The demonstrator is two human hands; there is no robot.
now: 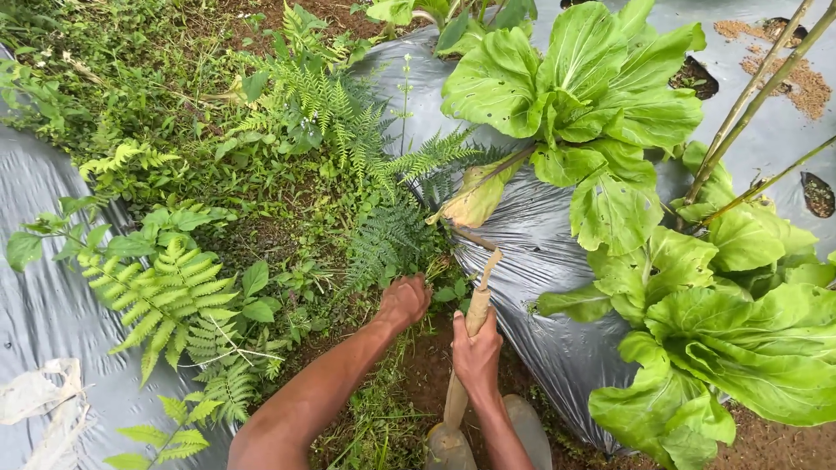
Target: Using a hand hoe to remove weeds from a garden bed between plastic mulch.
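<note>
Left hand (pixel 402 302) grips weeds (pixel 409 261); right hand (pixel 476 352) holds wooden-handled tool (pixel 475 324)

Both forearms bare — no sleeves, gloves, rings or watch on left hand (pixel 402 301) or right hand (pixel 476 352).

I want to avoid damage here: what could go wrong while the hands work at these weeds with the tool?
The left hand grips weeds close to where the right hand holds the wooden-handled tool, so it might be struck. The silver plastic mulch beside them could tear. The nearby leafy vegetable could get cut.
</note>
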